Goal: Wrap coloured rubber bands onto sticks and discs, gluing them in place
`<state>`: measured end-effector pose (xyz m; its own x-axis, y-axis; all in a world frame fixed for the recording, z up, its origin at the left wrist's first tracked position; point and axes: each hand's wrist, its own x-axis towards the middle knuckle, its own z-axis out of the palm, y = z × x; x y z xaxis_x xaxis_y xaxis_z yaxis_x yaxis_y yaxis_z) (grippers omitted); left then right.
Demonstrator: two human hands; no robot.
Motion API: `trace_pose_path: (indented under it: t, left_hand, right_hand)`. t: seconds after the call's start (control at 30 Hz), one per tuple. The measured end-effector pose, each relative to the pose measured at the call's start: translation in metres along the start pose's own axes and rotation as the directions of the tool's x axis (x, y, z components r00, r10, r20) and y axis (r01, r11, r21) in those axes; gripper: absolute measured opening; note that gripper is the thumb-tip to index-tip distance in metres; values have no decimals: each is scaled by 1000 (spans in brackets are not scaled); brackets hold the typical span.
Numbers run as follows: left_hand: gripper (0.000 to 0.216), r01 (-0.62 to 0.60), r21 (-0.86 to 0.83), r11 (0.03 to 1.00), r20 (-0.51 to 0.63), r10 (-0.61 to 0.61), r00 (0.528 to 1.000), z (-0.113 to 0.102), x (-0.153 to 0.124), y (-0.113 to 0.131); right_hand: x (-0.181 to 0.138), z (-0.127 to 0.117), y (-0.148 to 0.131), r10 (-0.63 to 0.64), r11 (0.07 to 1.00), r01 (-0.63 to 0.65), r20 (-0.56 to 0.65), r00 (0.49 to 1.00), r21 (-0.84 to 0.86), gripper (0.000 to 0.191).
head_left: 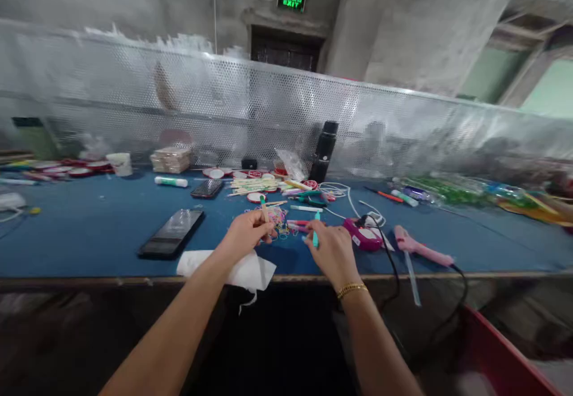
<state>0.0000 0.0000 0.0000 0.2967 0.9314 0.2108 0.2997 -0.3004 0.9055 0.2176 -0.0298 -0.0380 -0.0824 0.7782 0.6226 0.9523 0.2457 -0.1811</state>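
Observation:
My left hand (249, 234) is closed on an upright wooden craft stick (265, 211) whose top end is green. In my right hand (332, 247) is a teal marker (316, 229), pinched between thumb and fingers and apart from the stick. Between and just beyond the hands lies a loose heap of colourful rubber bands (278, 216). Pink markers (297, 225) lie on the table close to my right fingertips. Under my left wrist, a white cloth or tissue (257, 269) rests at the table's front edge.
A large phone (172, 234) lies left of my hands, with a smaller phone (208, 188) behind it. Farther back are piled craft sticks (250, 186), scissors (313, 198) and a black bottle (324, 151). On the right lie a magenta device (366, 236) and a corded pink glue gun (421, 247).

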Motion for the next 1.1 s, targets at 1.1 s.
trace_pose_path:
  t: [1.1]
  left_hand:
    - [24, 160, -468, 869, 37, -162, 986, -12, 5, -12]
  right_hand:
    - [-21, 2, -60, 407, 260, 100, -203, 890, 960, 21]
